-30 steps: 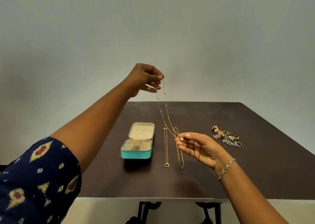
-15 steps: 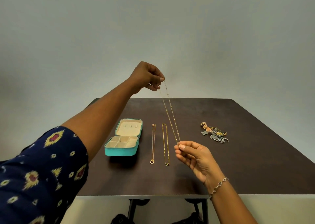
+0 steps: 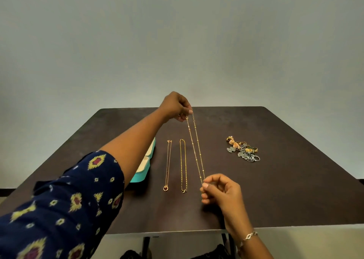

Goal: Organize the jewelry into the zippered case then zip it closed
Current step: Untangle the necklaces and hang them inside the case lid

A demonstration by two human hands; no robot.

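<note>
From my remote seat, the whole move turns on the beaded chain, a doubled gold strand pulled taut between both hands. The left hand has its grip pinched on the far end, fingertips closed on the strand near the table's back edge. The right hand pinches the near end between thumb and forefinger, the other fingers curled loosely. The chain's long axis runs almost six to twelve o'clock, tipped slightly towards eleven. I cannot tell whether its low end touches the table. The zippered case lies at about nine o'clock from the right hand and about seven o'clock from the left. It is mostly hidden behind the left forearm and patterned sleeve, and only a teal edge and pale lining show. I judge the left hand better placed to carry the strand across, since that arm already crosses the case. Between the chain and the case, a pendant necklace and a plain gold chain lie straight on the table, parallel to it. A heap of earrings and rings sits at about two o'clock, well apart.
</note>
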